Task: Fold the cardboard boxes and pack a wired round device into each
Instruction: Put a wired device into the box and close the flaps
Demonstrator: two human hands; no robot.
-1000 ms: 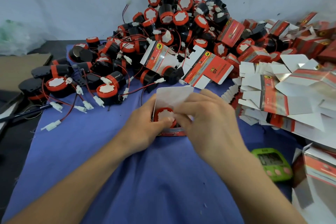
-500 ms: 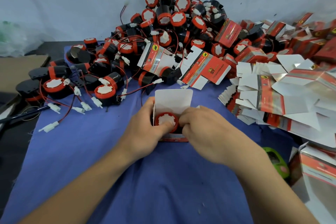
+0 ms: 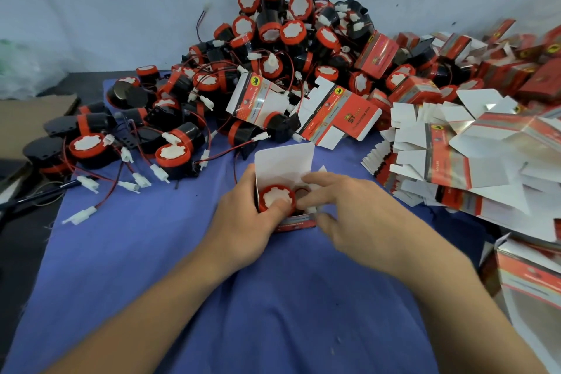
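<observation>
Left hand (image 3: 243, 222) wraps the box (image 3: 296, 224), thumb pinning the round device (image 3: 277, 199) down inside so it sits low; right hand (image 3: 349, 212), fingers loosely spread, seems to nudge the wire (image 3: 302, 192) in beside it, lid flap (image 3: 283, 161) up out of the way; loose devices (image 3: 273, 39) heaped behind, flat boxes (image 3: 455, 161) stacked rightward

Single head view, looking forward-down, close over blue cloth (image 3: 127, 267).
</observation>
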